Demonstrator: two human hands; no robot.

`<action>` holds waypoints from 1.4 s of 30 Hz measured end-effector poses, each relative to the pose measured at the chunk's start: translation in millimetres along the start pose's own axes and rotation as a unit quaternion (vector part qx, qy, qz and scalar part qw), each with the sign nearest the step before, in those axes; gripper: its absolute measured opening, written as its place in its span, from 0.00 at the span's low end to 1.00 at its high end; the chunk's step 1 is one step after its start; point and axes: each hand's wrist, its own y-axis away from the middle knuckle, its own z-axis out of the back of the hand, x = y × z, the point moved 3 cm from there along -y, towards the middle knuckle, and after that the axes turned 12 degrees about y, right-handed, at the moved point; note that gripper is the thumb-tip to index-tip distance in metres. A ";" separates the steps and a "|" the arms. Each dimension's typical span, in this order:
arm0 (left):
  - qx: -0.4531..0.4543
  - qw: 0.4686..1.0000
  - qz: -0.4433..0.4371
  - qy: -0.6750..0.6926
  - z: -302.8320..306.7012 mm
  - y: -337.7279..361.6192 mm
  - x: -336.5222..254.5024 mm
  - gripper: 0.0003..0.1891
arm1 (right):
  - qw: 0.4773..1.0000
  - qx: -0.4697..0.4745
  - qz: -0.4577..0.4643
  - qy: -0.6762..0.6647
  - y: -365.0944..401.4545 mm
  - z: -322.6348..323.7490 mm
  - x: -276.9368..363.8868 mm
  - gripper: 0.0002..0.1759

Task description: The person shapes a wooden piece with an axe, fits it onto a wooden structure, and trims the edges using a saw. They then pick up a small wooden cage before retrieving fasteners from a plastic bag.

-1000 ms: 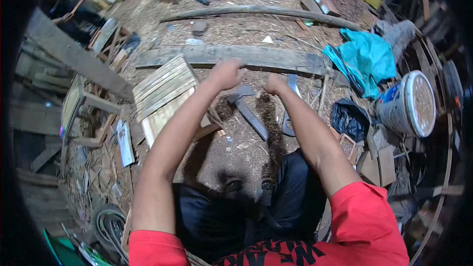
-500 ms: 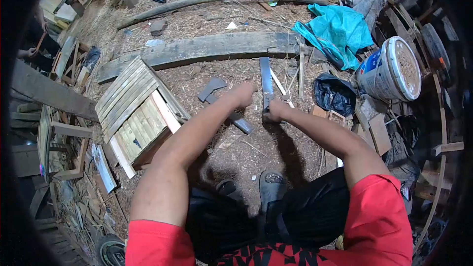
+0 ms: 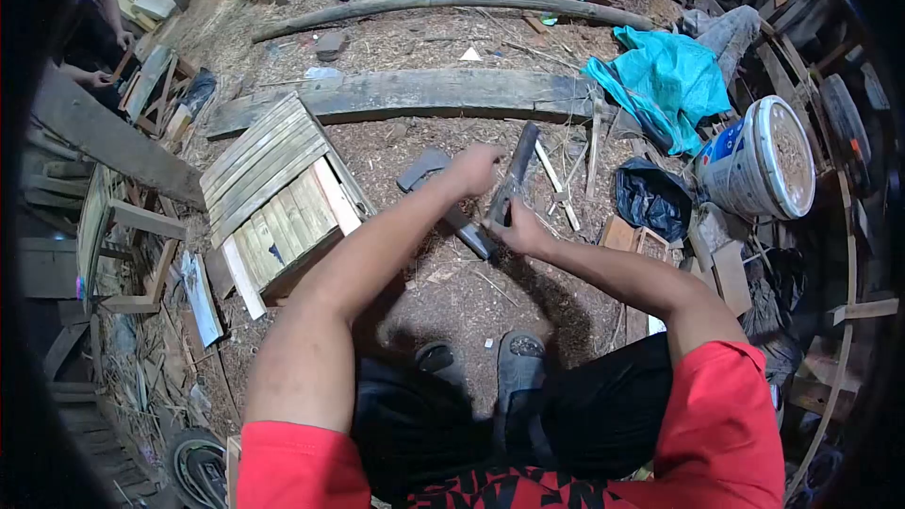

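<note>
My right hand (image 3: 524,230) is closed around the near end of a long, narrow, dark tool (image 3: 521,155); its exact kind is not clear. The tool slants up and away over the shavings-covered ground. Just left of it is my left hand (image 3: 476,171), its fingers curled in; whether they pinch anything is hidden. Below my left forearm an axe (image 3: 426,168) lies on the ground, its head to the upper left and its handle end near my right hand. The forearm covers the middle of the axe.
A slatted wooden box (image 3: 273,198) stands at left. Beyond lie a thick plank (image 3: 405,94) and a curved pole (image 3: 452,0). To the right are a teal sheet (image 3: 665,85), a black plastic bag (image 3: 652,196) and a white bucket (image 3: 768,158). Another person's hands (image 3: 113,61) show at far left.
The dark tool has turned, from nearly straight ahead with a bluish flat face showing to a rightward slant with a darker side up. My right hand has shifted slightly left.
</note>
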 end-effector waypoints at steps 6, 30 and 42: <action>-0.144 0.988 -0.044 0.036 77.6 6.8 -2.2 0.17 | 0.983 -0.076 -0.079 -0.145 -38.6 37.0 58.7 0.30; 0.116 0.967 0.184 -0.131 -20.4 126.2 54.8 0.16 | 0.923 0.228 -0.107 0.290 -28.5 -60.0 11.1 0.46; -0.126 0.974 0.134 -0.128 36.6 88.5 4.3 0.30 | 0.932 0.218 0.011 0.291 -37.4 34.9 53.6 0.38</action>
